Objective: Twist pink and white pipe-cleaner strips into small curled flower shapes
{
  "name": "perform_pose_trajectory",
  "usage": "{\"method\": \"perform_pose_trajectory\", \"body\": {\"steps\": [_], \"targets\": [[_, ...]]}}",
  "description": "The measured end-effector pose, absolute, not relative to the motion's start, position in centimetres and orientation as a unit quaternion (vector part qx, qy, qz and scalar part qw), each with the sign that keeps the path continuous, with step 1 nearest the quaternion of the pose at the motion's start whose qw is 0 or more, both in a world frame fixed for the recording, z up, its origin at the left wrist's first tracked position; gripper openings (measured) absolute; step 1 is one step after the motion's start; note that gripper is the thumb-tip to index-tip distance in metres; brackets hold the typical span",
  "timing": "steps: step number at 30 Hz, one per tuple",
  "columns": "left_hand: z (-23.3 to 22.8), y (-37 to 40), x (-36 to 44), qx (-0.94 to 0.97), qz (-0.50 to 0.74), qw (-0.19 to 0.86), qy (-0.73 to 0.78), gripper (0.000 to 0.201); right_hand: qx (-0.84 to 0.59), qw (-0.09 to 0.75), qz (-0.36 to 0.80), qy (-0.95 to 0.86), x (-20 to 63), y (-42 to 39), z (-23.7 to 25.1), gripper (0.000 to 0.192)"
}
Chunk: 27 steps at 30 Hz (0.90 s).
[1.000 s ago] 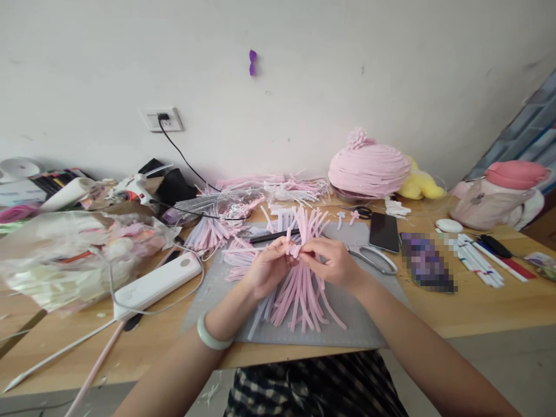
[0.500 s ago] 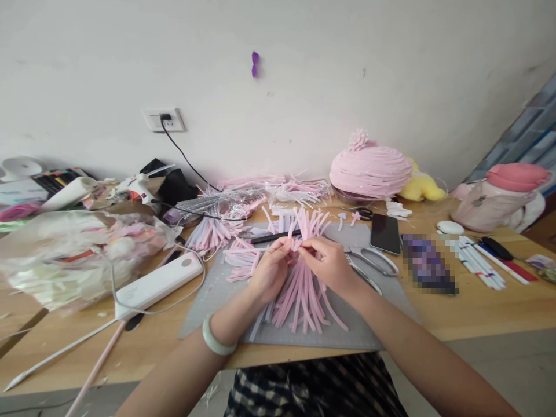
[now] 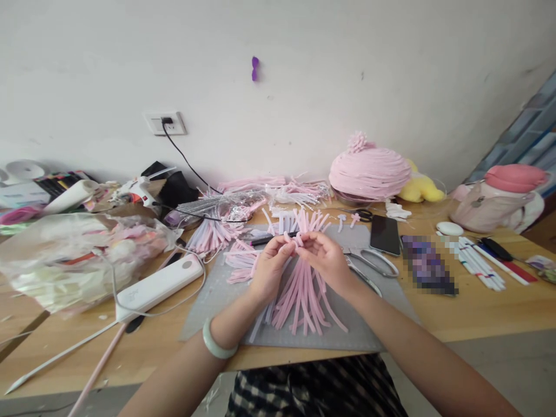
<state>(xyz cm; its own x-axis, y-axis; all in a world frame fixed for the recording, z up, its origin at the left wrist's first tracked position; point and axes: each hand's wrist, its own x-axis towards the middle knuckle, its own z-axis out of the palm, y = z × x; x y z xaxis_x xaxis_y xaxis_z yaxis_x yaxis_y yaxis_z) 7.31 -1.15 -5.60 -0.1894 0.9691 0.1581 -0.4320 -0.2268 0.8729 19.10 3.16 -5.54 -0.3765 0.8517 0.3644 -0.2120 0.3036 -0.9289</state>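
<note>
My left hand (image 3: 270, 267) and my right hand (image 3: 326, 258) meet over a grey cutting mat (image 3: 208, 304), fingertips pinched together on one small pink pipe cleaner piece (image 3: 295, 239). Below my hands a loose heap of pink pipe cleaners (image 3: 304, 298) fans out across the mat. A pale green bangle (image 3: 216, 343) circles my left wrist. A black pen (image 3: 267, 238) lies just behind my fingers.
Scissors (image 3: 369, 262), a black phone (image 3: 384, 234) and white sticks (image 3: 478, 263) lie to the right. A white power bank (image 3: 158, 286) with cable, a plastic bag (image 3: 73, 258) and a glue gun (image 3: 139, 190) crowd the left. A pink dome (image 3: 369, 171) stands at the back.
Both hands have lifted slightly and shifted away from me, still pinching the pink piece between them. The view has tilted a little.
</note>
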Motion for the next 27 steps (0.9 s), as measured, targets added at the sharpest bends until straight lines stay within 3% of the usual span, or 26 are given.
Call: {"method": "perform_pose_trajectory", "body": {"steps": [11, 16, 27], "targets": [[-5.6, -1.0, 6.7, 0.491, 0.667, 0.406, 0.385, 0.012, -0.258, 0.485, 0.531, -0.646, 19.6, 3.3, -4.8, 0.02], [-5.3, -1.0, 6.5, 0.48, 0.657, 0.465, 0.348, 0.016, -0.24, 0.468, 0.589, -0.614, 20.5, 3.9, -3.4, 0.026], [-4.9, -1.5, 6.7, 0.399, 0.624, 0.6, 0.301, 0.017, -0.211, 0.37, 0.663, -0.615, 20.6, 3.8, -3.3, 0.015]]}}
